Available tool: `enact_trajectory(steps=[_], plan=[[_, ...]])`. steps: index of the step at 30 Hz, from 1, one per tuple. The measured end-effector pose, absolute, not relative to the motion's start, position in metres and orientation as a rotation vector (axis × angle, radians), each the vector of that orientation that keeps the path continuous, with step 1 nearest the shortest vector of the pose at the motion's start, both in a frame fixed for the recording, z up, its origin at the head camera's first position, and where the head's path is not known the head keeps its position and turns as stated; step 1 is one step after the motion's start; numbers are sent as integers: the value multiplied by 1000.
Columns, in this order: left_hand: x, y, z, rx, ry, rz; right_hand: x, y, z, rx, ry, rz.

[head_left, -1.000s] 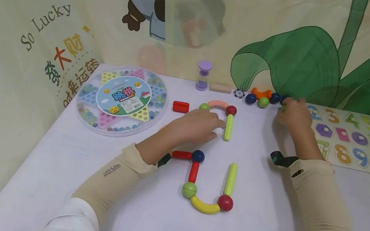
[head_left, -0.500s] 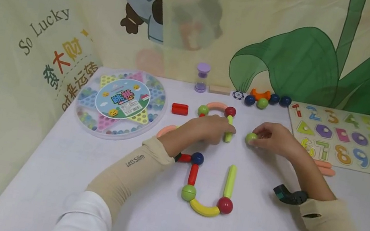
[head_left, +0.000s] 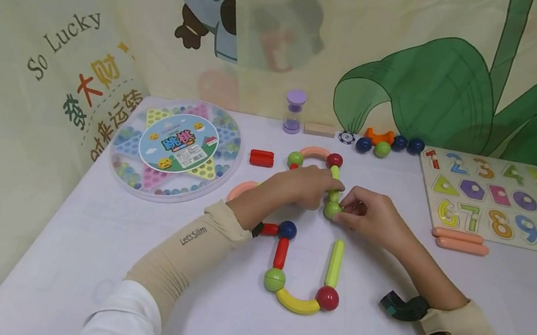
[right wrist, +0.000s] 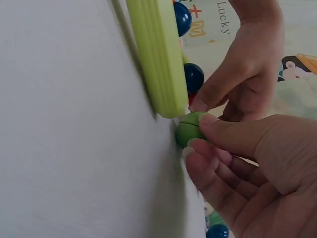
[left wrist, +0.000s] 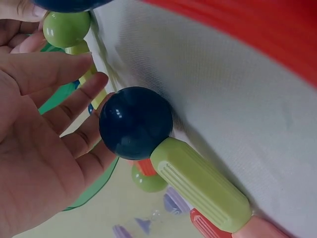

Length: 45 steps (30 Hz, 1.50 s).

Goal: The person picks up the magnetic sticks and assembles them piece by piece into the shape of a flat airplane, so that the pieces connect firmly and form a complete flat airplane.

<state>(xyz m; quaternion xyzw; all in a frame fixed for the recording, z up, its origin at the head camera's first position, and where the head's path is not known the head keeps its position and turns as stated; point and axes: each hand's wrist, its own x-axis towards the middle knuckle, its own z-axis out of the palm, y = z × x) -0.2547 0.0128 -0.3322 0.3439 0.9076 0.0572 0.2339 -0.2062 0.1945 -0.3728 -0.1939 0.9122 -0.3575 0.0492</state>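
Observation:
My right hand (head_left: 372, 217) pinches a green ball (head_left: 332, 210) between thumb and fingers, right at the near end of a light-green stick (head_left: 334, 172). Around that stick are the thumb and fingers of my left hand (head_left: 305, 187), which covers part of it. At the stick's far end sits a red ball (head_left: 335, 160), joined by a pink curved stick (head_left: 315, 152) to another green ball. In the left wrist view, a dark blue ball (left wrist: 136, 123) with a green stick (left wrist: 200, 183) lies beside my left hand. The right wrist view shows the pinched ball close over the white table.
Nearer me, a yellow curved stick (head_left: 297, 302) links a green ball and a red ball (head_left: 328, 298), from which a green stick (head_left: 335, 263) rises. A number board (head_left: 507, 204) lies right, a round marble game board (head_left: 168, 192) left, and loose blue balls (head_left: 416, 146) at the back.
My right hand has taken a green ball from the back right and brought it left and nearer, to the stick's end. My left hand has moved slightly right onto the stick.

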Motion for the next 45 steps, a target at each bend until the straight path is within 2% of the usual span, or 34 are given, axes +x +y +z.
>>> enact_trajectory(steps=[6, 10, 15, 20, 26, 31, 38, 45], plan=[[-234, 12, -325, 972, 2587, 94, -237, 223, -355, -403, 2830, -1118], [-195, 14, -313, 1170, 2572, -4, -268, 245, -351, -208, 3062, -1056], [-148, 1, -312, 1366, 2339, -45, -296, 253, -356, -132, 3157, -883], [-138, -26, -323, 1375, 2471, -105, -306, 249, -366, -54, 3108, -722], [-143, -57, -334, 1254, 2641, 67, -304, 241, -373, -120, 3119, -654], [-145, -66, -333, 1232, 2615, 96, -297, 235, -369, -176, 3111, -654], [-147, -69, -329, 1178, 2599, 51, -263, 231, -358, -151, 2957, -658], [-147, -69, -329, 1165, 2559, 71, -216, 222, -356, -299, 2751, -827]])
